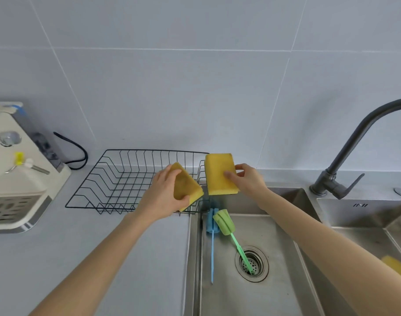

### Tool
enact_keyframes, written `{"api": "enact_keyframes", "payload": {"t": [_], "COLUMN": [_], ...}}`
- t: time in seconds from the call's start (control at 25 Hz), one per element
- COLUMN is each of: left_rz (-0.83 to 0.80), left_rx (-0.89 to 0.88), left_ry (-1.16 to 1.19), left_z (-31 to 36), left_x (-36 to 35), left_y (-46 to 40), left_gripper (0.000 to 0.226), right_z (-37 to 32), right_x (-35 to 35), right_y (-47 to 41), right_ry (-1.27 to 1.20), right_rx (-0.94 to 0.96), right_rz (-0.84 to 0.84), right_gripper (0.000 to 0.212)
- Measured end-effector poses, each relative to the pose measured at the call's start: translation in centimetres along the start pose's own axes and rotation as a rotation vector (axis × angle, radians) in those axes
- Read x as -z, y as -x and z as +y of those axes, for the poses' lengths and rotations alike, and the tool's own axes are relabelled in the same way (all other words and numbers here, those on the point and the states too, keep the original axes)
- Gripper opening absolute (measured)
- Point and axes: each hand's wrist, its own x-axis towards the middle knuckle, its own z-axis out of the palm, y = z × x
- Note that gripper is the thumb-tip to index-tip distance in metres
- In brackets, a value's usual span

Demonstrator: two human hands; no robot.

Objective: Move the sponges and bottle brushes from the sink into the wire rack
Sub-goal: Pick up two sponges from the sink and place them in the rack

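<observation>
My left hand (165, 195) grips a yellow sponge (187, 187) over the right end of the black wire rack (117, 179). A second yellow sponge (219, 173) is held by my right hand (247, 181) just right of the rack's right rim, above the sink's back left corner. In the steel sink (274, 293) lie a blue bottle brush (211, 226) and a green bottle brush (224, 222), heads at the back left; the green handle reaches the drain (252, 263). Another yellow sponge (397, 266) shows past my right forearm at the right edge.
A dark faucet (354, 151) stands at the sink's back right. A cream appliance (15, 169) with a black cable (74, 151) sits on the grey counter (81, 258) to the left. The rack holds nothing.
</observation>
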Motion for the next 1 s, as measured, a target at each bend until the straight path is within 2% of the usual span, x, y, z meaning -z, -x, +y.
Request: {"api": "enact_keyframes", "payload": {"t": [0.24,0.56,0.84,1.0], "left_rz": [-0.002,-0.051,-0.131,-0.168], "left_rx": [0.042,0.062,0.082,0.083], "left_ry": [-0.001,0.019,0.049,0.054], "left_z": [-4.4,-9.7,-12.9,-13.6], "left_x": [1.6,1.3,-1.4,-2.8], "left_y": [-1.3,-4.7,-7.6,-8.6], "left_gripper": [0.073,0.073,0.073,0.075], "right_z": [-2.1,-4.6,-4.3,-4.0], "right_x": [-4.4,-10.0,-13.3,-14.9], "right_y": [-2.0,-6.3,-10.7,-11.9], "right_ry": [0.057,0.28,0.509,0.602], "right_rx": [-0.005,0.009,-0.072,-0.077], "right_rz": [-0.053,-0.128,-0.199,-0.182], "right_gripper": [0.054,0.051,0.038,0.03]}}
